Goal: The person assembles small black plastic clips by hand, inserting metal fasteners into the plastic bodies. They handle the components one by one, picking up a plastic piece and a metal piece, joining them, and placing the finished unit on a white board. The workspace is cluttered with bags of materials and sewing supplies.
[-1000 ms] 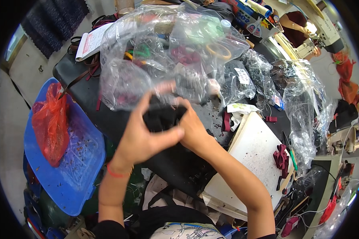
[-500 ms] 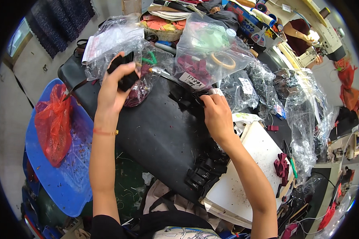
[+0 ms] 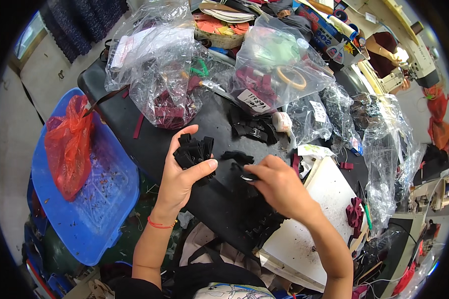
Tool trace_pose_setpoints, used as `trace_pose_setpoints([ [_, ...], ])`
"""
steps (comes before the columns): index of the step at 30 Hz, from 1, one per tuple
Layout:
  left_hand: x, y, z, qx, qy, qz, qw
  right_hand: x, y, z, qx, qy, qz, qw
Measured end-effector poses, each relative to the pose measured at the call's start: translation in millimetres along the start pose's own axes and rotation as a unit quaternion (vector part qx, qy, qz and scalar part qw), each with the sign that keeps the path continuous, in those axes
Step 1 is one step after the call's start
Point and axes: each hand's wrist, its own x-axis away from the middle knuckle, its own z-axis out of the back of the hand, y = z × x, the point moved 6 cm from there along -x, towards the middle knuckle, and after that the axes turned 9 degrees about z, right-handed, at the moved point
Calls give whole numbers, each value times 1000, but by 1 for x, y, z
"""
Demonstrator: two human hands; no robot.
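My left hand (image 3: 179, 172) is closed round a bundle of folded black ribbon bows (image 3: 197, 152), thumb across the front and fingers behind. To its right, my right hand (image 3: 282, 182) pinches a black ribbon piece (image 3: 246, 172) just above the black worktop (image 3: 212, 199); motion blurs its outline, and a pale glint shows at the fingertips. Beyond it lies a group of black ribbon bows (image 3: 254, 128), next to a small white roll (image 3: 282, 122). More black bows (image 3: 264, 226) lie at the near edge of the worktop, partly in shadow under my right hand.
Clear plastic bags with maroon ribbons (image 3: 172, 107) crowd the far side. At left stands a blue tub (image 3: 95, 219) with a red plastic bag (image 3: 70, 154). A white board (image 3: 304, 229) and maroon bows (image 3: 354, 214) lie at right. Behind are a basket (image 3: 219, 40) and a sewing machine (image 3: 409, 55).
My left hand has come down and right from the clear bag, carrying the black bundle. My right hand has moved nearer to me, away from the far black bows, with a black piece in its fingers.
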Motion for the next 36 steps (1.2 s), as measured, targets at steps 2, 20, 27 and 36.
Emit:
trace_pose_setpoints([
  [2,2,0,0,-9,5,-5,1000,-7,9,11,-82,-11,-80,993],
  [20,23,-15,6,96,66,14,993,-24,8,-9,120,51,-30,991],
  [27,22,-16,7,118,47,4,992,-25,39,-14,71,51,-22,996],
  [36,22,-17,7,93,56,-4,994,-14,57,-18,-258,-20,-273,927],
])
